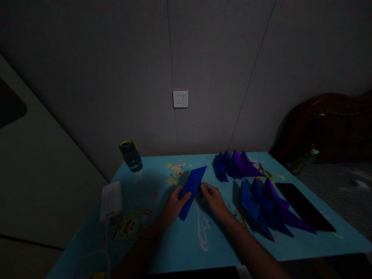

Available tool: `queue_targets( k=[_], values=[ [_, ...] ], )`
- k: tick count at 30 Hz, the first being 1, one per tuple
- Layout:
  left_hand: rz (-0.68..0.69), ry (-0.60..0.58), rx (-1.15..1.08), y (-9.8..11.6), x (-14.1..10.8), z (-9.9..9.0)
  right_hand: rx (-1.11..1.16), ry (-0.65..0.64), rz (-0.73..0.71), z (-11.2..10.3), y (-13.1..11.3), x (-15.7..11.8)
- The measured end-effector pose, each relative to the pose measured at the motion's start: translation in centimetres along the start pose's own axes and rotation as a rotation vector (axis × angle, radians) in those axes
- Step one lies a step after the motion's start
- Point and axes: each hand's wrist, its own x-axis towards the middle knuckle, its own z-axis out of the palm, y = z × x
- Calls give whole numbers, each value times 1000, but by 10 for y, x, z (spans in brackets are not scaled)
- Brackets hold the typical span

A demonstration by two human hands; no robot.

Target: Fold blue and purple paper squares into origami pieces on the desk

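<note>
My left hand (pixel 174 203) pinches the folded blue paper (pixel 194 180), thumb on top, over the middle of the table (pixel 180 248). It should be light, fairly stiff and easily creased, best held by its edges. My right hand (pixel 213 197), fingertips closed, grips its right edge.

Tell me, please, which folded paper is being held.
The flatter blue paper, gripped by the left hand, the right hand at its edge; the others sit to its right in a nearer group and a farther group.

Dk blue folded paper (pixel 193 185): long, flat, slanted pc w/ pointed far corner; tilted, far end twd rt, mid-view.
</note>
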Motion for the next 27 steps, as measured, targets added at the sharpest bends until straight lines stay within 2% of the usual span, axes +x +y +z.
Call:
queue_targets(
  k=[2, 5, 8, 11, 13, 16, 22, 24, 27],
  values=[
    [38, -4, 54, -1, 1, 0, 36, -17, 28, 2, -3, -1],
    [69, -70, 58, -1, -2, 3, 122, -49, 68, 4, -5, -3],
    [-8, -133, 30, 2, -8, 8, 181, -50, 81, 6, -6, -4],
    [-106, -224, -26, 2, -12, 10, 282, -130, 116, 8, -5, -4],
    [-105, -274, -42, 1, -12, 10, 313, -161, 133, 8, -3, -4],
    [-75, -274, 10, 2, -11, 9, 216, -91, 97, 7, 1, -4],
    [-98, -249, 102, 5, -9, 5, -197, 112, -54, 2, -1, -7],
    [-107, -252, 89, 5, -10, 4, -186, 112, -60, 2, -3, -7],
    [-152, -274, 36, 6, -12, 4, 5, 100, -34, 1, -5, -5]
  ],
)
